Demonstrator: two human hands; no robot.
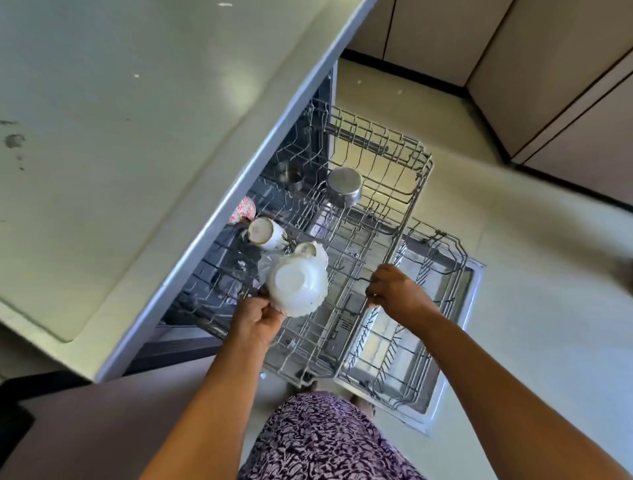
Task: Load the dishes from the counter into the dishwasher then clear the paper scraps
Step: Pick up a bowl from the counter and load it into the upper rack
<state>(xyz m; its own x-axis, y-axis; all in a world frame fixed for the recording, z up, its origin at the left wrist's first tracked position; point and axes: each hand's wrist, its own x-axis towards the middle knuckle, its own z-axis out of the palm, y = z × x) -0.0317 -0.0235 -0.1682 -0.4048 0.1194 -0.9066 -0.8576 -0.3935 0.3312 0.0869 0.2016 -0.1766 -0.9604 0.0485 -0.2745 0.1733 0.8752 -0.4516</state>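
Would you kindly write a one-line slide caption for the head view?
Left hand holds an upturned white bowl over the upper rack while the right hand grips its wire.

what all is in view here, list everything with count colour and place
counter: 1, pale cream, upper left
paper scraps: at least 2, white, on the counter
upper rack: 1, grey wire, pulled out below the counter edge
lower rack: 1, grey wire, over the open door
steel cups: 2, silver, far part of the upper rack
white cups: 2, white, upper rack near the counter edge
floral cup: 1, pink and white, partly under the counter edge
white bowl: 1, white, upside down over the upper rack
cabinets: beige, upper right
dress: purple patterned, bottom centre
left hand: grips the white bowl's rim
right hand: grips an upper rack wire
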